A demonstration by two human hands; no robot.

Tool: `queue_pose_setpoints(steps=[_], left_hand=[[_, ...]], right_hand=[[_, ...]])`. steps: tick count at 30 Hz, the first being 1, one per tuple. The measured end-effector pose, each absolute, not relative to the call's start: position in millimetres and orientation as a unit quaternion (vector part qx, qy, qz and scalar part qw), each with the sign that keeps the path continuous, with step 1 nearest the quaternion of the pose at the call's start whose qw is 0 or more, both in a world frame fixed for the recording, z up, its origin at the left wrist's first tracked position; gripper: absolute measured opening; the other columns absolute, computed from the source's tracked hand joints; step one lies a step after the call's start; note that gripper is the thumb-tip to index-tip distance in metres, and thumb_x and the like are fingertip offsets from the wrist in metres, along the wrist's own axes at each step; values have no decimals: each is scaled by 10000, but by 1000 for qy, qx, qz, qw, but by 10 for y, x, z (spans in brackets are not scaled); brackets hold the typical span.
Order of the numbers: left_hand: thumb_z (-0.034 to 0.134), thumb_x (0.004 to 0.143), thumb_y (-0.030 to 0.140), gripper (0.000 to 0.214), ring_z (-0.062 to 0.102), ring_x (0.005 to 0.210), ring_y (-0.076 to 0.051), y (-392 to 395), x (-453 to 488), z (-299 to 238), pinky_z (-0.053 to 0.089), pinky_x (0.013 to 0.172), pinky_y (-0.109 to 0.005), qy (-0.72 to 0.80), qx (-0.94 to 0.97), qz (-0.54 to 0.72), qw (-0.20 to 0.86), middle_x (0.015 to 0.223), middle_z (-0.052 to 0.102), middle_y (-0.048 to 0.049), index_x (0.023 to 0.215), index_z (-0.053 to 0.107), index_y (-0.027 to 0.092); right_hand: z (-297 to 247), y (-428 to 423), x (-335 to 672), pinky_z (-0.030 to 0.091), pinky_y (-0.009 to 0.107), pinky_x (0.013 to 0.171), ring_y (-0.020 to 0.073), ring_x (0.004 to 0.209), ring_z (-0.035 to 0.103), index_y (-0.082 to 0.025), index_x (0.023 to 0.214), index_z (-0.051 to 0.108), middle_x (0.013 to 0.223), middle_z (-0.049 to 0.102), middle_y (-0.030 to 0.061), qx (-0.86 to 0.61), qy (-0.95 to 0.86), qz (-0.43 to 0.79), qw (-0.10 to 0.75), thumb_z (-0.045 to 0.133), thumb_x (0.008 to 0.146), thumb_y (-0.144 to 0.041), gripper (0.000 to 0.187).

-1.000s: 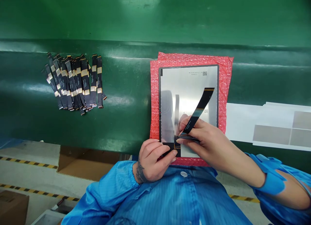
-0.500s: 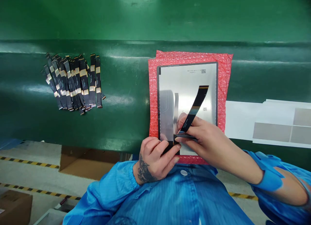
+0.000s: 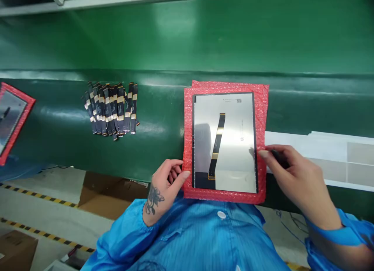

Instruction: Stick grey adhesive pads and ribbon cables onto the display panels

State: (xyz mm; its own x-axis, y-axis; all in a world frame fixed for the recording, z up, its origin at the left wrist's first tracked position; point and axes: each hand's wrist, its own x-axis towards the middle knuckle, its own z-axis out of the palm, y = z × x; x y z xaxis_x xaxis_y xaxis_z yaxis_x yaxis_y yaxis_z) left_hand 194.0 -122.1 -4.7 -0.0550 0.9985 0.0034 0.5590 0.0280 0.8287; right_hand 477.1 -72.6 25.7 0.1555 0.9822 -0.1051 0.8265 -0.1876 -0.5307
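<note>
A flat display panel (image 3: 233,146), silver-backed with a dark border, lies on red bubble wrap (image 3: 261,119). Down its back runs a black flex cable (image 3: 216,144) with gold bands, its lower end at the dark strip near the panel's bottom. My left hand (image 3: 164,185) pinches the left edge of the wrap between thumb and fingers. At the right edge, my right hand (image 3: 298,177) has its thumb and forefinger on the wrap. A dark slim tool (image 3: 279,158) is tucked in that hand, mostly hidden by the fingers.
A pile of flex cables (image 3: 112,109) lies left on the green bench (image 3: 157,142). At far left is another panel (image 3: 10,117) on red wrap. White sheets (image 3: 330,150) with grey patches lie to the right, partly behind my right hand. A cardboard box (image 3: 105,193) stands below the bench.
Both hands have left the cable's lower end and moved apart to the wrap's two side edges. The cable, raised and slanted before, now lies along the panel. The camera view has shifted.
</note>
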Motion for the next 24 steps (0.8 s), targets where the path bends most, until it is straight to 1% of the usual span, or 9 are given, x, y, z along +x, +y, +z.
queue_pose_setpoints(steps=[4, 7, 9, 12, 14, 17, 18, 20, 24], left_hand=[[717, 794, 336, 207, 480, 520, -77, -1057, 1997, 11, 396, 470, -190, 651, 549, 308, 424, 644, 565, 43, 859, 622, 165], [652, 840, 362, 273, 462, 541, -88, -993, 2034, 67, 382, 495, -206, 619, 561, 323, 445, 614, 499, 38, 672, 545, 175], [620, 856, 389, 348, 494, 609, -106, -968, 2042, 128, 407, 544, -222, 609, 553, 358, 441, 676, 519, 13, 618, 478, 178], [632, 838, 427, 365, 493, 606, -102, -883, 1992, 242, 399, 556, -218, 635, 475, 384, 473, 663, 515, 23, 646, 439, 185], [720, 766, 438, 345, 504, 568, -96, -730, 1891, 320, 393, 539, -206, 647, 415, 369, 523, 625, 523, 49, 732, 484, 188], [847, 608, 356, 476, 611, 641, -138, -262, 1658, 447, 454, 587, -226, 636, 403, 344, 561, 716, 646, 31, 953, 567, 187], [856, 580, 308, 505, 625, 660, -146, -35, 1574, 499, 461, 599, -231, 636, 421, 335, 553, 730, 666, 25, 987, 585, 181], [839, 571, 216, 415, 615, 650, -135, 507, 1427, 625, 454, 609, -230, 639, 464, 316, 526, 714, 675, 20, 919, 620, 159], [780, 636, 105, 222, 615, 705, -119, 1718, 1293, 923, 502, 766, -292, 586, 583, 260, 499, 799, 703, 2, 841, 705, 143]], right_hand=[[207, -754, 4780, 396, 330, 511, 208, 530, 547, -242, 822, 606, 645, 630, 22, -710, -614, 276, 206, 477, 836, -758, 532], [208, -734, 4787, 382, 306, 481, 177, 483, 509, -252, 707, 561, 583, 589, -7, -677, -645, 281, 215, 508, 876, -626, 414], [228, -722, 4773, 380, 290, 463, 158, 456, 478, -253, 659, 530, 546, 553, -23, -645, -673, 285, 222, 512, 899, -545, 378], [246, -721, 4681, 373, 265, 416, 136, 408, 439, -253, 623, 479, 492, 496, -50, -593, -706, 297, 251, 535, 914, -460, 362], [233, -730, 4584, 402, 247, 401, 134, 402, 484, -252, 651, 510, 499, 523, -58, -542, -720, 326, 284, 551, 922, -422, 323], [191, -750, 4482, 474, 219, 414, 141, 463, 601, -268, 885, 643, 653, 672, -45, -460, -743, 367, 320, 572, 927, -358, 123], [179, -753, 4476, 494, 212, 423, 144, 492, 633, -280, 972, 655, 725, 711, -37, -443, -748, 366, 332, 580, 924, -341, 107], [163, -749, 4507, 525, 198, 447, 151, 541, 678, -306, 1045, 652, 821, 748, -29, -431, -748, 352, 362, 598, 917, -326, 140], [149, -720, 4629, 572, 175, 544, 161, 616, 724, -341, 1004, 666, 849, 761, -44, -443, -726, 348, 395, 623, 901, -303, 118]])
